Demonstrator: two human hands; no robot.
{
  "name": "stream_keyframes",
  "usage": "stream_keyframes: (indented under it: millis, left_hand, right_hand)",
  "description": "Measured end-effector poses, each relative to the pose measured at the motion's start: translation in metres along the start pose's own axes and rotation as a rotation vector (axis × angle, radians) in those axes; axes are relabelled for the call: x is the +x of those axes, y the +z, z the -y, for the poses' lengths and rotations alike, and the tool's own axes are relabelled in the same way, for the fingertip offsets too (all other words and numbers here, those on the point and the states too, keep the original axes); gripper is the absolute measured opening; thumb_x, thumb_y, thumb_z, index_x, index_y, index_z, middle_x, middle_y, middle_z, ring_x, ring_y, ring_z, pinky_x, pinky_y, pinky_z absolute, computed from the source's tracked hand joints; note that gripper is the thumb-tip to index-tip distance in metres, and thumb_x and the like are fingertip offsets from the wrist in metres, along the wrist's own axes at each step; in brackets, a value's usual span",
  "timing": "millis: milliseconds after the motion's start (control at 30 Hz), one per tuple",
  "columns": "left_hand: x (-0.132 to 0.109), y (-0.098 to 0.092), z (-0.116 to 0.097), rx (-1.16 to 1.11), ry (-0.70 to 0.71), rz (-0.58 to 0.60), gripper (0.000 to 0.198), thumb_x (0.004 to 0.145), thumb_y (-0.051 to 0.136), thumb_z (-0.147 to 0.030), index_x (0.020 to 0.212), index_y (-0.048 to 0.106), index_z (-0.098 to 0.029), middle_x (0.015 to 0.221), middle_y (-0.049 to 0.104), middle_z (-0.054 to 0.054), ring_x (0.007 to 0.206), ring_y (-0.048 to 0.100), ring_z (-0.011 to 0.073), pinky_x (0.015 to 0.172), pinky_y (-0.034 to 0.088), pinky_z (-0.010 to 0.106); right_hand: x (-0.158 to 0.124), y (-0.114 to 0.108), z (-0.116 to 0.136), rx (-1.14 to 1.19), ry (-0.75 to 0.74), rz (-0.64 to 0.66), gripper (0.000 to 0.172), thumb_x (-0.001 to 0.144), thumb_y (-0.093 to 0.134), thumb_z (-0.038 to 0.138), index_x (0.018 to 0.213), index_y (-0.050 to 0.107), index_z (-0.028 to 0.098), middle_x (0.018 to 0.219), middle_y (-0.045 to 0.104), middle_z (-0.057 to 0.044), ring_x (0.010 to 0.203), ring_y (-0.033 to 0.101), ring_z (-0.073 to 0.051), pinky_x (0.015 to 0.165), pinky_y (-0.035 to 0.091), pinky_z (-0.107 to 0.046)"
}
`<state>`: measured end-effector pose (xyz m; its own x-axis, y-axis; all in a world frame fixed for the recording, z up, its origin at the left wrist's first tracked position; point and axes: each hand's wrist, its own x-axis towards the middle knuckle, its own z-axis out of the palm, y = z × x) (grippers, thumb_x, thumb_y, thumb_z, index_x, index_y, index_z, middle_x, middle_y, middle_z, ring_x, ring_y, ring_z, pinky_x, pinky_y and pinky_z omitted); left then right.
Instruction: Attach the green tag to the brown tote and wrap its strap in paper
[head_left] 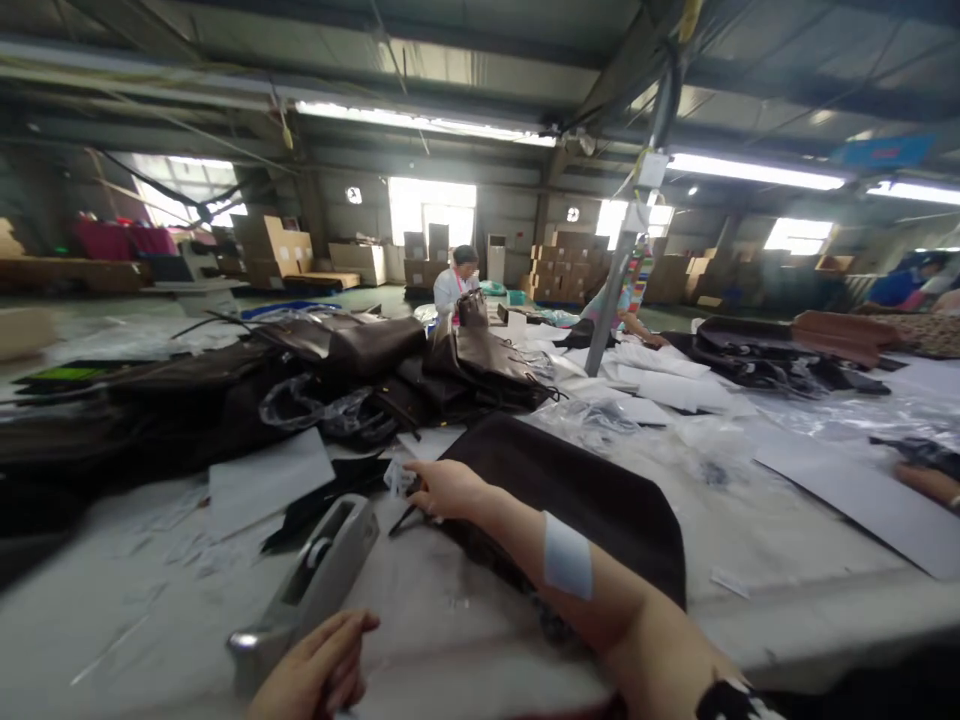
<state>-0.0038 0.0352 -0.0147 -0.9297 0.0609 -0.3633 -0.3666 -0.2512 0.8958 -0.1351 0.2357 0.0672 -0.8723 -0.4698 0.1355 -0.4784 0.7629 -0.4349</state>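
Note:
My right hand [444, 490] reaches across the table with its fingers pinched together. Crumpled clear plastic [400, 478] and a thin dark strip lie at the fingertips; what they grip is too blurred to make out. Under that forearm is a large dark brown leather bag [592, 490], lying flat. My left hand [319, 670] is low in the picture, loosely curled with the index finger stretched out, and nothing shows in it. Just beyond it stands a grey tape dispenser [322, 565].
Dark bags [337, 350] are heaped at the left, with white sheets [270, 480] before them. A metal post [611, 300] rises beyond the table's middle. Plastic wrap [600, 420] and a white board [855, 490] lie rightward. Co-workers, one a seated person [454, 285], are across the table.

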Motion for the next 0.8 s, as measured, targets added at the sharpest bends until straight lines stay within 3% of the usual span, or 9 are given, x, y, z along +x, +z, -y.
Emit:
stream_keyframes:
  millis: [67,167,300,400,500,567,667,800]
  left_hand:
    - [-0.006,0.019,0.013,-0.174,-0.112,0.054,0.056,0.040,0.089,-0.050,0.076,0.069,-0.012,0.051,0.031,-0.009,0.042,0.028,0.0018,0.045,0.034,0.019]
    - [-0.008,0.041,0.031,-0.355,-0.211,0.100,0.045,0.045,0.089,-0.034,0.076,0.068,-0.008,0.053,0.031,-0.009,0.043,0.027,0.0009,0.042,0.032,0.017]
    - [-0.009,0.058,0.056,-0.342,-0.318,0.148,0.033,0.058,0.082,-0.034,0.078,0.065,-0.014,0.054,0.037,-0.006,0.050,0.043,0.0071,0.057,0.050,0.025]
    - [-0.009,0.062,0.076,-0.190,-0.293,0.198,0.051,0.049,0.086,-0.048,0.083,0.064,-0.016,0.059,0.047,-0.005,0.060,0.054,0.0118,0.067,0.053,0.028]
    - [0.000,0.059,0.092,0.136,-0.171,0.178,0.073,0.037,0.080,-0.071,0.083,0.063,-0.016,0.055,0.046,-0.006,0.051,0.049,0.0099,0.053,0.045,0.022]
    - [0.009,0.057,0.096,0.431,-0.049,0.186,0.076,0.041,0.068,-0.081,0.083,0.064,-0.018,0.050,0.046,-0.005,0.044,0.045,0.0114,0.047,0.041,0.024]
    - [0.018,0.061,0.088,0.805,0.126,0.185,0.063,0.056,0.055,-0.077,0.083,0.066,-0.021,0.049,0.050,-0.002,0.049,0.052,0.0172,0.053,0.046,0.028]
    - [0.017,0.083,0.058,1.059,0.321,0.192,0.047,0.076,0.043,-0.061,0.090,0.067,-0.023,0.062,0.064,0.001,0.071,0.065,0.0203,0.073,0.050,0.026]
  right_hand:
    - [-0.051,0.015,0.001,0.360,0.038,-0.064,0.039,0.087,0.053,0.037,0.119,0.062,0.016,0.083,0.068,-0.005,0.073,0.065,-0.016,0.072,0.053,-0.028]
    - [-0.129,0.049,-0.001,0.752,0.207,-0.144,0.033,0.088,0.051,0.040,0.094,0.065,0.011,0.073,0.065,-0.005,0.059,0.059,-0.011,0.058,0.049,-0.021]
    - [-0.209,0.091,-0.004,0.745,0.417,-0.204,0.026,0.085,0.055,0.035,0.084,0.066,0.012,0.070,0.064,-0.003,0.059,0.056,-0.010,0.056,0.043,-0.021]
    - [-0.251,0.098,-0.008,0.545,0.451,-0.235,0.019,0.083,0.057,0.030,0.087,0.071,0.017,0.078,0.068,-0.003,0.070,0.059,-0.012,0.066,0.044,-0.023]
    - [-0.283,0.089,-0.019,0.406,0.513,-0.405,0.021,0.083,0.056,0.030,0.096,0.070,0.019,0.087,0.067,-0.004,0.077,0.060,-0.015,0.072,0.046,-0.026]
    - [-0.298,0.083,-0.031,0.456,0.601,-0.556,0.026,0.083,0.055,0.031,0.102,0.067,0.019,0.096,0.067,-0.007,0.084,0.061,-0.017,0.074,0.048,-0.027]
    - [-0.307,0.085,-0.049,0.767,0.718,-0.662,0.036,0.079,0.058,0.040,0.105,0.063,0.015,0.104,0.066,-0.011,0.086,0.063,-0.019,0.065,0.049,-0.027]
    - [-0.297,0.088,-0.060,1.119,0.767,-0.640,0.050,0.071,0.063,0.047,0.107,0.060,0.013,0.113,0.064,-0.013,0.089,0.065,-0.022,0.056,0.045,-0.024]
